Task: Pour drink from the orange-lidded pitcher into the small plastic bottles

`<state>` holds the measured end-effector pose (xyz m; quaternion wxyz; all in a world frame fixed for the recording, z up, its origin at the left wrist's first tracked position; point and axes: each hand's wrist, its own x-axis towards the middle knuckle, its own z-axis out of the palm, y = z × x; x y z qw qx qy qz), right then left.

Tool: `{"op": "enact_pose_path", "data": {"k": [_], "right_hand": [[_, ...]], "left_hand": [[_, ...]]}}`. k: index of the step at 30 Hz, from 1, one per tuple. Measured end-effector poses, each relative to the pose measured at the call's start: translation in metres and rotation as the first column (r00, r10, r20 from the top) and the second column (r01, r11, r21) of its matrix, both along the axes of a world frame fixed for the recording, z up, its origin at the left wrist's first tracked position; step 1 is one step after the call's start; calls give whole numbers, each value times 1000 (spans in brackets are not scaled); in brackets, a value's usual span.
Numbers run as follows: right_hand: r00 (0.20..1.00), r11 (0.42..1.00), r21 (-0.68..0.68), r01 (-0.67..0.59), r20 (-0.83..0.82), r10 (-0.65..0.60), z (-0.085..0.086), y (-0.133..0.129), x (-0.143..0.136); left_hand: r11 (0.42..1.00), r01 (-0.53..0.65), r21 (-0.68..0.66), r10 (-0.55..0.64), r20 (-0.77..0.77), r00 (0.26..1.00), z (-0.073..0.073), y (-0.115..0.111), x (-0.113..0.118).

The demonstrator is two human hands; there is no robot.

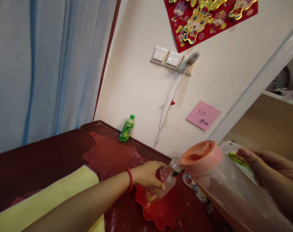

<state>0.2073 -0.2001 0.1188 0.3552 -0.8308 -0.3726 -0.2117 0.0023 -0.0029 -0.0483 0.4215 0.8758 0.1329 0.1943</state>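
Note:
My left hand is wrapped round a clear bottle with an uncapped mouth. The bottle leans to the right over a red wavy-edged plate, with a little yellowish liquid at its bottom. At the right, my right hand grips a large translucent pitcher with an orange lid. That pitcher is tilted, its lid end pointing left, close to the bottle's mouth. Its handle is hidden from me, and I cannot make out any stream between the two.
A green drink bottle stands against the wall. Red plastic film and a yellow cloth lie on the dark red table. A white cord hangs from the socket. Patterned round items sit beside the pitcher.

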Motion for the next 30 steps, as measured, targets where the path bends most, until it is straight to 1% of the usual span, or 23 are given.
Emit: {"op": "enact_pose_path", "data": {"k": [3, 7, 11, 15, 22, 27, 30], "right_hand": [[1000, 1000, -13, 6, 14, -6, 1, 0, 0], [999, 999, -21, -26, 23, 26, 3, 0, 0], [1000, 1000, -19, 2, 16, -2, 4, 1, -3], [999, 999, 2, -40, 15, 40, 4, 0, -6], [1000, 1000, -11, -27, -4, 27, 6, 2, -7], [999, 999, -34, 17, -28, -18, 8, 4, -12], [999, 1000, -10, 9, -45, -10, 8, 4, -13]], "left_hand": [[1000, 5, 2, -5, 1, 1000, 0, 0, 0], [1000, 12, 1, -12, -12, 1000, 1, 0, 0], [1000, 10, -1, -10, -8, 1000, 2, 0, 0], [1000, 14, 15, -14, 4, 1000, 2, 1, 0], [1000, 1, 6, -1, -5, 1000, 2, 0, -1], [1000, 6, 15, -6, 1, 1000, 2, -1, -1], [1000, 7, 22, -7, 2, 1000, 3, -1, -1]]}}
